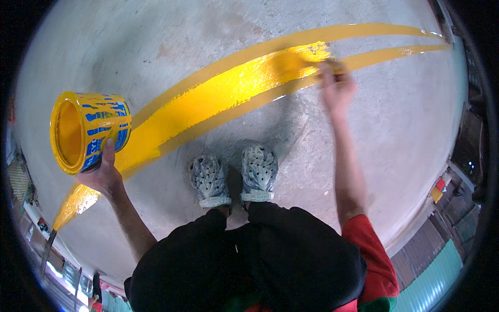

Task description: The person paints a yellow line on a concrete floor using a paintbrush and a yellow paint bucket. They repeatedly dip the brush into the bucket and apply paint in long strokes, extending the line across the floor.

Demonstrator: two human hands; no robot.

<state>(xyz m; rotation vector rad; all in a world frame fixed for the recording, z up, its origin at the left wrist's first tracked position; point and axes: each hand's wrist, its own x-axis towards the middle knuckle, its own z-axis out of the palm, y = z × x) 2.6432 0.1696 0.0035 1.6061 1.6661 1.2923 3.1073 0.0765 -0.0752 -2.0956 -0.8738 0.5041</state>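
Note:
My left hand (105,177) grips a yellow and blue paint can (120,125) from below, its thumb against the side. The can is tilted, its open mouth turned to the left, and yellow paint coats the inside and runs down the outside in drips. Out to the right, my right hand (339,98) is closed around a paintbrush (311,64), blurred by motion. The bristles are over the right end of a wet, bright yellow stripe (208,104) on the concrete floor. Duller yellow-tan strips (291,39), resembling masking tape, border the stripe on both sides.
Grey concrete floor (171,36) spreads around the stripe. My two patterned clogs (234,174) stand just on the near side of it. Green corrugated sheets (434,275) and assorted clutter line the lower right rim. At the lower left, a dark pole (48,249) meets the stripe's end.

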